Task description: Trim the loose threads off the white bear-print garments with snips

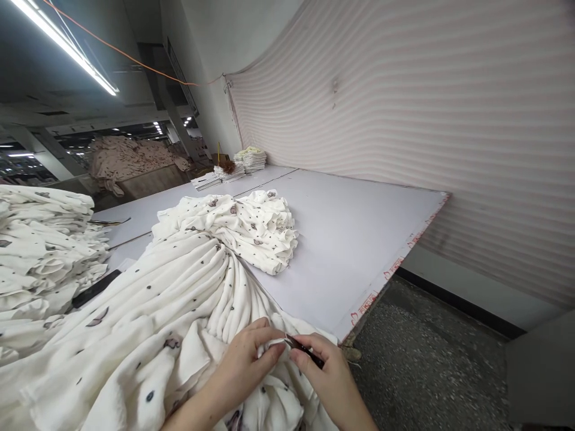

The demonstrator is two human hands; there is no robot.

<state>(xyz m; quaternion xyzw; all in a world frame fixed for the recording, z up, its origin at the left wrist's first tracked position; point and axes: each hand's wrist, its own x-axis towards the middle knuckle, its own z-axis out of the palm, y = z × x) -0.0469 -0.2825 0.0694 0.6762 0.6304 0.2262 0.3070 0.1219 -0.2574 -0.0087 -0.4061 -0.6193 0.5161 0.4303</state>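
A long white garment with small dark prints (179, 299) lies gathered across the grey table (359, 239) and runs toward me. My left hand (249, 353) pinches a fold of this white fabric at the near edge. My right hand (323, 371) is closed around a small dark metal tool (302, 347), probably thread snips, whose tip meets the pinched fabric between both hands. The far end of the garment is bunched in a ruffled heap (251, 230) in the middle of the table.
A pile of the same printed white cloth (40, 239) sits at the left. A dark flat bar (96, 288) lies beside it. Stacks of folded pieces (249, 160) stand at the table's far end. A striped curtain (426, 120) hangs at right; speckled floor (426, 371) lies below.
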